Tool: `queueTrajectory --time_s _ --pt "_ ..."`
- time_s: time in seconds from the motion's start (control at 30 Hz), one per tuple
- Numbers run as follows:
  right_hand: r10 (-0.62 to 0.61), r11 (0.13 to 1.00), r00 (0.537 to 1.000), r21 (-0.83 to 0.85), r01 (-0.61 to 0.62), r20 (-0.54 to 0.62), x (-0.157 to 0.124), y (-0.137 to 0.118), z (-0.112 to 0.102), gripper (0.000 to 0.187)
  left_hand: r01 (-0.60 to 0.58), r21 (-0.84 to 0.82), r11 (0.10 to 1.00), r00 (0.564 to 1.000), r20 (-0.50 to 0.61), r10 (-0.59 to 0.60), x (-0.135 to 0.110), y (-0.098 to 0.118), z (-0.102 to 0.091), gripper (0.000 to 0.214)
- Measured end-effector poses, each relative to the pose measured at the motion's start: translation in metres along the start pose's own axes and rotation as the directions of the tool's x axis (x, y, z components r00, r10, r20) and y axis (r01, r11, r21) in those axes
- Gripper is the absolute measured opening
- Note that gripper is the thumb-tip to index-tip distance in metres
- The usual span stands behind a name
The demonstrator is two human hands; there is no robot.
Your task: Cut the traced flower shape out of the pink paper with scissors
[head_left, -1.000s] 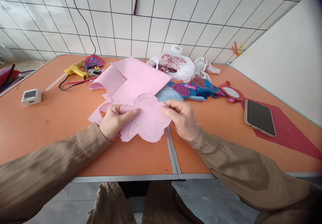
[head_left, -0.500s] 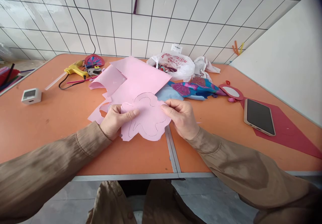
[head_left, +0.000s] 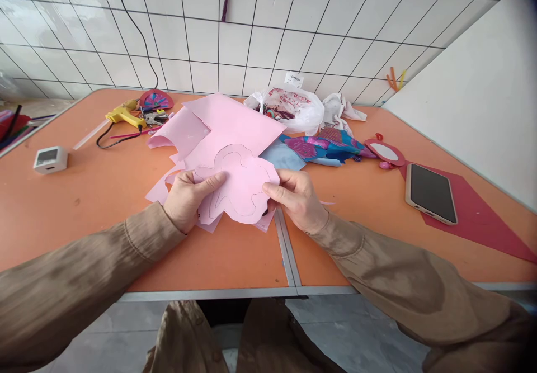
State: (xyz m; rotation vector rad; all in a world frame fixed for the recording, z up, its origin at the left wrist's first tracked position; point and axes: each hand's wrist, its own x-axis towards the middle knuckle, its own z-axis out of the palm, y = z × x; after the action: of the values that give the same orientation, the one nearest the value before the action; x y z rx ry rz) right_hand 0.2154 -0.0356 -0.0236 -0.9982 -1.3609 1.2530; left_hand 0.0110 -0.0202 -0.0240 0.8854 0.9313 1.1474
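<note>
A pink flower-shaped cutout [head_left: 241, 185] with a thin dark outline drawn on it is held up over the table between both hands. My left hand [head_left: 187, 197] pinches its left side, thumb on top. On the right edge, my right hand [head_left: 300, 197] grips it between thumb and fingers. Just behind the cutout lie large pink sheets [head_left: 235, 118], one with a curled edge. Pink scraps [head_left: 161, 188] rest beside my left hand, and more pink corners show below the cutout.
On the orange table [head_left: 104, 239] lie a yellow glue gun [head_left: 126, 114], a small white box [head_left: 50, 159], a plastic bag [head_left: 293, 107], blue patterned fabric [head_left: 323, 146], a small mirror [head_left: 386, 153] and a phone [head_left: 432, 194] on a red sheet [head_left: 482, 216]. A tiled wall stands behind.
The pink cutout has risen slightly and turned a little in my hands. My right fingers have shifted along its right edge. Pink scraps under it are now more visible.
</note>
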Motion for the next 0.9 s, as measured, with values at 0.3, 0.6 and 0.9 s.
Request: queueTrajectory --time_s 0.3,0.6,0.9 --pt "-0.033 0.993 0.999 -0.115 0.03 -0.023 0.0 -0.005 0.002 0.021 -0.037 0.058 0.998 0.999 -0.01 0.037 -0.001 -0.002 0.0 0.034" --pt "-0.005 0.99 0.997 -0.138 -0.006 -0.077 0.001 -0.003 0.002 0.02 -0.043 0.086 0.995 0.999 -0.008 0.044 0.0 -0.002 -0.004 0.036" --pt "0.034 0.997 0.996 -0.069 -0.039 -0.079 0.0 0.006 -0.001 0.024 0.01 0.024 1.0 0.999 0.038 -0.011 -0.001 0.0 0.0 0.032"
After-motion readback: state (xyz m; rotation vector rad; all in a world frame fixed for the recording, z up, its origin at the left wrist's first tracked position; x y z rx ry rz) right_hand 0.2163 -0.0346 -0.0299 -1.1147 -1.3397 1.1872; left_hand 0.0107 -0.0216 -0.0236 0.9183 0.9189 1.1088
